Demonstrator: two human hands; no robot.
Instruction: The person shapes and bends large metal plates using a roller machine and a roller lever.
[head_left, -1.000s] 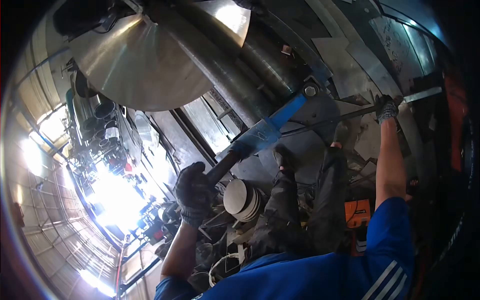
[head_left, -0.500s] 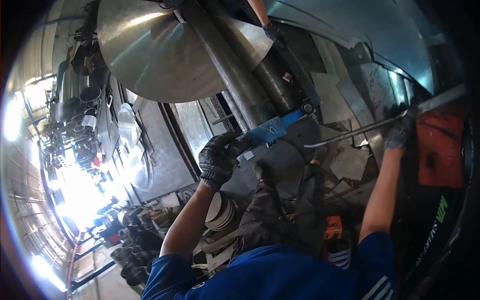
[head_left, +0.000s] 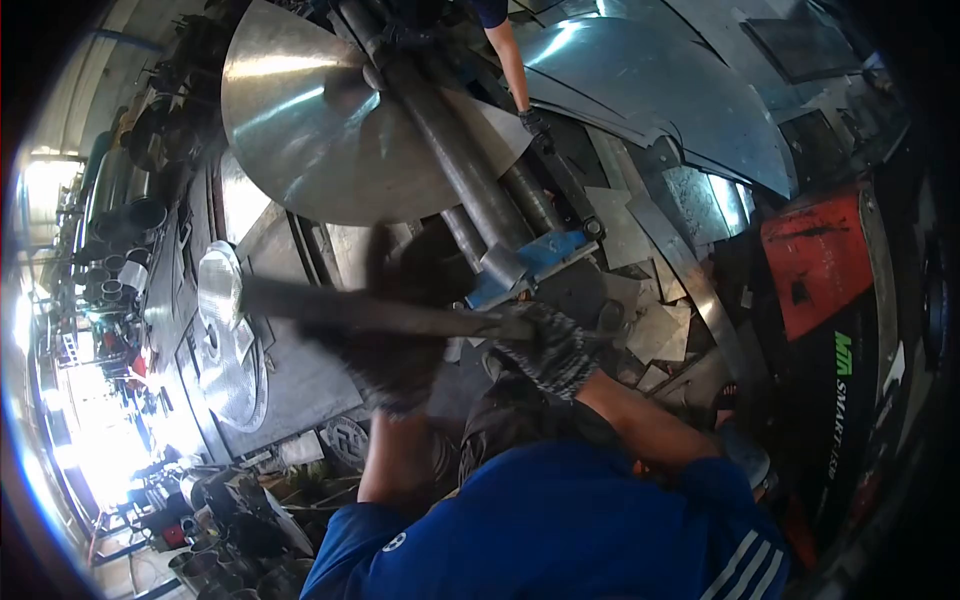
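A long metal bar (head_left: 400,318) lies across the front of my body, its wide end at the left smeared by motion. My right hand (head_left: 550,350), in a grey knitted glove, is closed around the bar near its narrower right end. My left hand (head_left: 385,365), gloved too, is just behind and below the bar's middle; blur hides its fingers and whether it grips the bar. Beyond the hands is a rolling machine with steel rollers (head_left: 455,150) and a blue end frame (head_left: 545,262). A large round metal sheet (head_left: 310,130) sits at the rollers.
Another person's gloved hand (head_left: 535,124) rests by the machine's far right side. A large curved sheet (head_left: 650,80) lies at the upper right. Metal offcuts (head_left: 660,335) litter the floor. A red panel (head_left: 815,255) and a black machine housing (head_left: 830,420) stand at right.
My right hand has swung the bar from the far right to in front of my body. My left hand has left the roller end at the blue frame and moved left.
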